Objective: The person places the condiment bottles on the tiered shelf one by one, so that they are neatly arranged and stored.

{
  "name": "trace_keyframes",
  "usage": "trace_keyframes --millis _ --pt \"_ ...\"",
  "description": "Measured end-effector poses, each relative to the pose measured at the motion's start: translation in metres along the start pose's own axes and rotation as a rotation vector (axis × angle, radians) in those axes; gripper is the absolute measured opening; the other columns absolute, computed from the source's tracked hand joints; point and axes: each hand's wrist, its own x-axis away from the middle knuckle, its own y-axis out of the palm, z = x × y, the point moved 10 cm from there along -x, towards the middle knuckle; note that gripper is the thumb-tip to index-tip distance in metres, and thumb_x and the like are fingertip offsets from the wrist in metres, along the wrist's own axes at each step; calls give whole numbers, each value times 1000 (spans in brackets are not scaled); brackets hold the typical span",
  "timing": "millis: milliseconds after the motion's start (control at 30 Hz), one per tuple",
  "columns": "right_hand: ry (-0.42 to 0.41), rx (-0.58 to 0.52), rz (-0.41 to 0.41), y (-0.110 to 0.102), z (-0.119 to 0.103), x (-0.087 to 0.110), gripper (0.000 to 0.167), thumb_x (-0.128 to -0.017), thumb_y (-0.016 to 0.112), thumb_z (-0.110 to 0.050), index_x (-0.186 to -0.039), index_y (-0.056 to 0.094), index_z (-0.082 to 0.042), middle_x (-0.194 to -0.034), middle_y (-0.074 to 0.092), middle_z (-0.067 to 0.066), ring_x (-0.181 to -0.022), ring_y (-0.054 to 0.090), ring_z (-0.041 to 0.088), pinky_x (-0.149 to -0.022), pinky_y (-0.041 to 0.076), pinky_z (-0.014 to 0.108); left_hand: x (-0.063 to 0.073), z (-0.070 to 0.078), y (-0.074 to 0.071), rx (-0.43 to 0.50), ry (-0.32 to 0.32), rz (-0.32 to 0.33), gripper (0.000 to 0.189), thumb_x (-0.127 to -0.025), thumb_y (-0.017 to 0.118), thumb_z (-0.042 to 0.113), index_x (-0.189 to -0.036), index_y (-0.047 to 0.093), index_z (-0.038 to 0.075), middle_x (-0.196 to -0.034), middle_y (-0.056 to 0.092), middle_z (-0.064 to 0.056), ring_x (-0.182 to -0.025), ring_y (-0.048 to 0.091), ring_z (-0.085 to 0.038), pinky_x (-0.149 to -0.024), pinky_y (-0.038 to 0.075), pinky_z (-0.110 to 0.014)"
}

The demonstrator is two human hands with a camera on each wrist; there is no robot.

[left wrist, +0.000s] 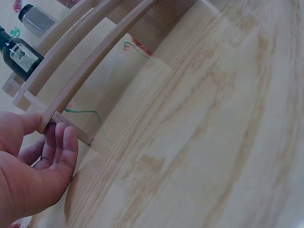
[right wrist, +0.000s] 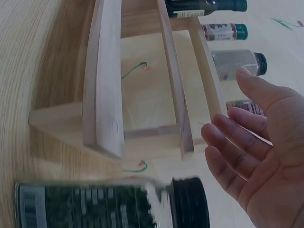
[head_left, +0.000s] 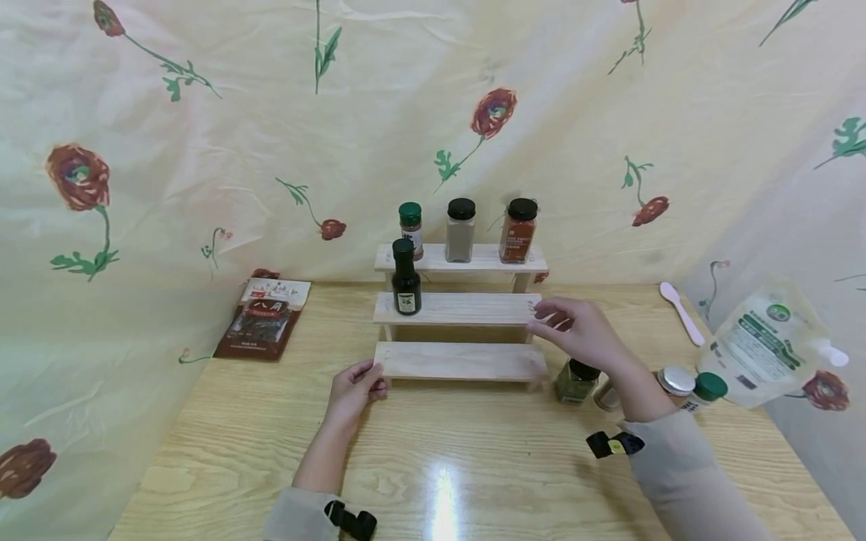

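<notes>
A three-tier wooden rack (head_left: 461,362) stands against the back of the table. At the left end of its lowest shelf, my left hand (head_left: 353,391) pinches the board, thumb above and fingers curled below. My right hand (head_left: 580,330) is by the right end of the middle shelf, fingers loosely bent and holding nothing; the right wrist view shows a gap to the wood. A dark sauce bottle (head_left: 407,279) stands on the middle shelf's left. On the top shelf are a green-capped spice bottle (head_left: 411,230), a black-capped jar of pale powder (head_left: 460,231) and a red-labelled jar (head_left: 519,231).
Right of the rack stand a jar of green herbs (head_left: 575,383), a silver-lidded jar (head_left: 676,381) and a green-capped bottle (head_left: 709,388), partly behind my right forearm. Farther right are a white spoon (head_left: 682,314) and a spouted pouch (head_left: 767,346). A brown spice packet (head_left: 264,319) lies at left.
</notes>
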Motion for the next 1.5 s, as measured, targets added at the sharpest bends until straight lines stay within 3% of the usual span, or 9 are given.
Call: trace_keyframes --millis 833,1000,1233,1500 --pt "80 57 -34 -29 39 34 30 -95 74 -24 -116 71 -3 -109 73 15 -88 71 24 -73 60 23 0 1 1 -8 -6 -3 41 -100 65 8 -133 53 -14 -88 66 -7 -75 66 -12 -71 61 -21" --pt "120 68 -96 -27 47 43 33 -96 74 -27 -118 70 -3 -110 72 14 -90 70 23 -76 60 26 2 1 1 -17 -9 -4 43 -101 64 9 -134 52 -15 -90 66 -8 -76 66 -13 -72 62 -22" --pt "101 115 -165 -25 49 51 38 -91 78 -31 -118 71 -5 -106 73 7 -92 68 19 -83 59 45 3 1 0 -16 -11 -5 45 -101 64 10 -136 50 -15 -92 66 -8 -77 65 -12 -74 62 -22" --pt "116 102 -231 -21 51 59 46 -86 83 -34 -120 70 -4 -103 72 1 -94 65 20 -85 57 46 2 0 0 -15 -9 -1 45 -100 65 9 -135 51 -15 -93 66 -11 -76 66 -12 -72 61 -21"
